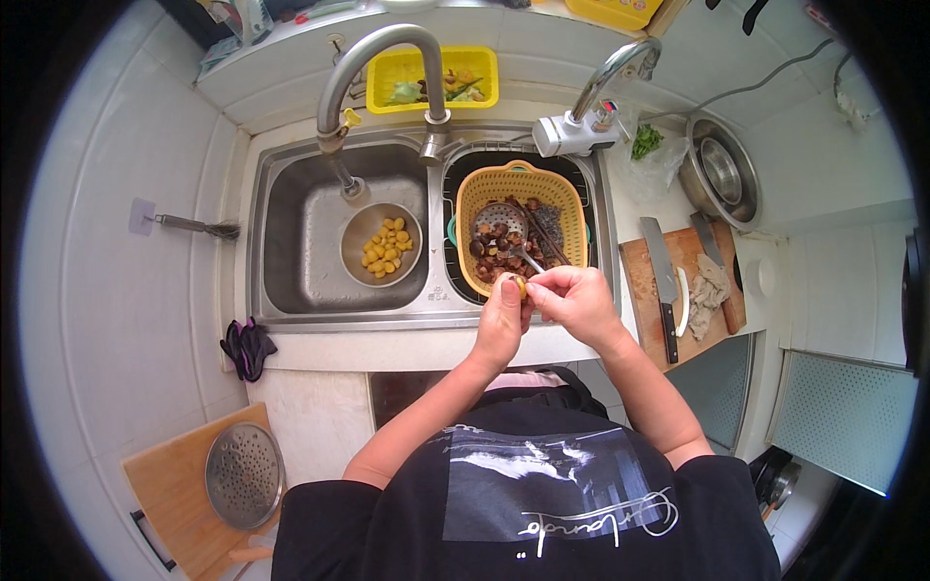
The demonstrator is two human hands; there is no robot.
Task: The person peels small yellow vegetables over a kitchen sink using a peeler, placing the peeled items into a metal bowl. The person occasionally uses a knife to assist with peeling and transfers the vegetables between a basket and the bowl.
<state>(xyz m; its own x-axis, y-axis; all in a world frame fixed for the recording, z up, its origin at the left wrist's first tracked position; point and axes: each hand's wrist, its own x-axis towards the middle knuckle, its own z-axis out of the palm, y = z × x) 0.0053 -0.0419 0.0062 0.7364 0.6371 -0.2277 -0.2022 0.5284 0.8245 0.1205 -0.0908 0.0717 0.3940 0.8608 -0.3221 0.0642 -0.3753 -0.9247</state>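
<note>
My left hand [501,319] holds a partly peeled chestnut [521,287] over the near edge of the right sink basin, its yellow kernel showing. The thumb and forefinger of my right hand [581,301] pinch at the same nut from the other side. Just beyond both hands, a yellow plastic colander basket [476,190] contains brown chestnuts and shell pieces [498,261]. A slotted metal ladle [501,216] and dark chopsticks [545,231] rest in it. In the left basin, a steel bowl [352,226] holds several peeled yellow chestnuts [385,248].
Two faucets [434,87] [581,94] arch over the sink. Behind it sits a yellow tray [374,80] of scraps. At right, a cutting board [639,272] bears a cleaver [657,254], another knife [706,236] and a cloth [708,294]. Dark gloves [248,348] lie at the left counter edge.
</note>
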